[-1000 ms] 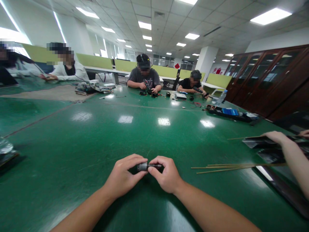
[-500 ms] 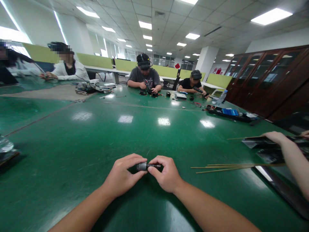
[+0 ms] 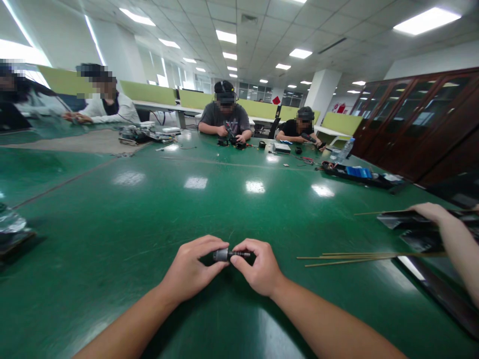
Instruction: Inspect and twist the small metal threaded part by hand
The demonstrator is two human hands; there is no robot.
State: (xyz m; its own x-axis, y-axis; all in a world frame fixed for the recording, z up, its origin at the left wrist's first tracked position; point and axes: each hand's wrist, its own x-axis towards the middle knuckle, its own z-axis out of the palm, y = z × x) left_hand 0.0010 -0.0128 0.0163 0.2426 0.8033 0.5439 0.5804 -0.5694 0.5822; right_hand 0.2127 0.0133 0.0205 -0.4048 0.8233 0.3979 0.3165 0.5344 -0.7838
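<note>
A small cylindrical metal part (image 3: 221,255) with a thinner dark shaft (image 3: 245,254) lies level between my hands, low in the centre of the head view. My left hand (image 3: 192,267) grips the wide grey cylinder between thumb and fingers. My right hand (image 3: 259,267) pinches the thin shaft near the cylinder with thumb and forefinger. The shaft's end points to the right, inside the curl of my right hand. Both hands are just over the green tabletop (image 3: 160,199).
Thin yellowish rods (image 3: 337,257) lie right of my hands, near another person's arm (image 3: 454,244) and dark trays. A plastic-wrapped item (image 3: 13,224) is at the left edge. Across the table are several people, a black tray (image 3: 352,173) and a bottle (image 3: 345,149).
The view has shifted slightly, so the surroundings sit a little to the right. Both hands keep nearly the same hold on the metal part.
</note>
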